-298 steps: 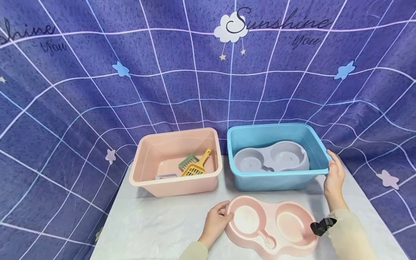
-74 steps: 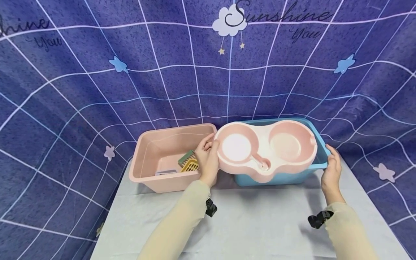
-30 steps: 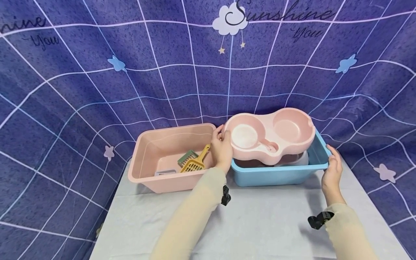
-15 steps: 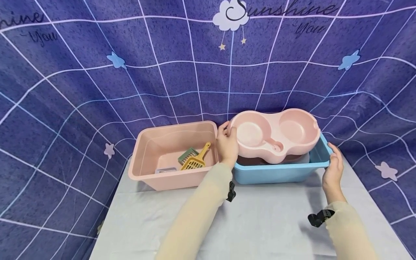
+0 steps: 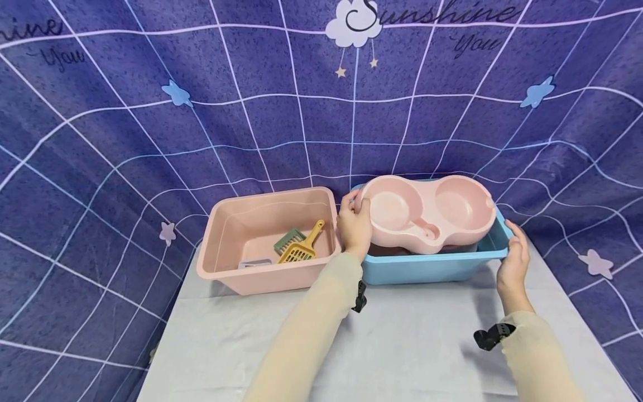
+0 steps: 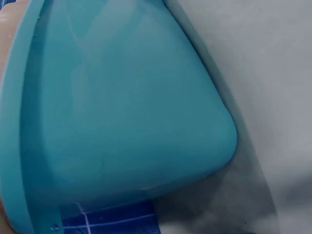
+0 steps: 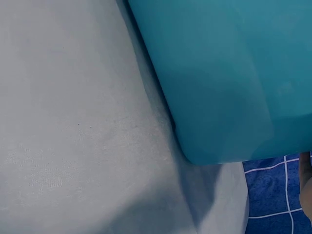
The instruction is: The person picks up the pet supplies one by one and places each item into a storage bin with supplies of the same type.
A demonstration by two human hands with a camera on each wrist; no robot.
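Note:
In the head view, my left hand (image 5: 354, 228) grips the left end of a pink double pet bowl (image 5: 428, 206). The bowl sits tilted at the mouth of a blue plastic tub (image 5: 427, 269), over a grey double bowl that is almost wholly hidden inside. Whether the two bowls touch, I cannot tell. My right hand (image 5: 512, 268) holds the tub's right rim near its front corner. Both wrist views are filled mostly by the outer wall of the tub (image 6: 126, 107), and a bit of my right hand (image 7: 306, 192) shows at the right wrist view's edge.
Left of the blue tub stands a pink tub (image 5: 271, 278). In it lie a yellow slotted litter scoop (image 5: 300, 251), a green comb-like piece (image 5: 289, 240) and a pale grey item (image 5: 255, 263). A white-covered table (image 5: 402, 335) carries everything, with a blue patterned curtain (image 5: 281, 128) behind.
The pink bowl has gone from the table up over the blue tub, then back and slightly down onto its mouth, carried by my left hand. My right hand stays at the tub's rim.

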